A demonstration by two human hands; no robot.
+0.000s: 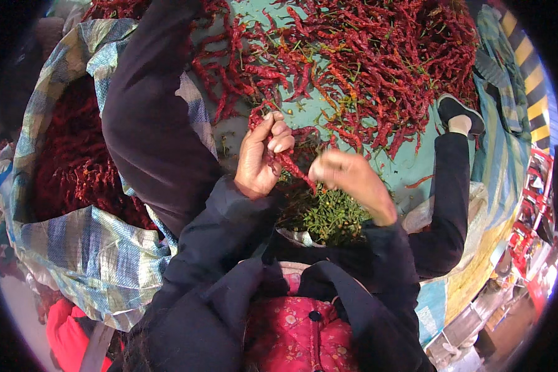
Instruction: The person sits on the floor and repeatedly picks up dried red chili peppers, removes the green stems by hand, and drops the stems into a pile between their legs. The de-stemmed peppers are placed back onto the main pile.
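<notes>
My left hand (262, 156) is closed around a few wrinkled red chili peppers (292, 168), with one pepper end sticking up past the thumb and another slanting down to the right. Beside that lower end is my right hand (348, 179), its fingers curled and blurred by motion. Whether anything is between those fingers cannot be told. Beneath both hands, against my lap, lies a heap of green chili stems (337, 215). Ahead, a large pile of red chili peppers (381, 69) spreads over a green sheet (407, 174).
To my left stands a checked woven sack (88, 251), its mouth wide, with many red chilies (81, 179) inside. My bent legs flank the work, a dark shoe (460, 114) at right. Striped woven sheeting (504, 139) and a yellow-black striped edge (532, 83) run along the right side.
</notes>
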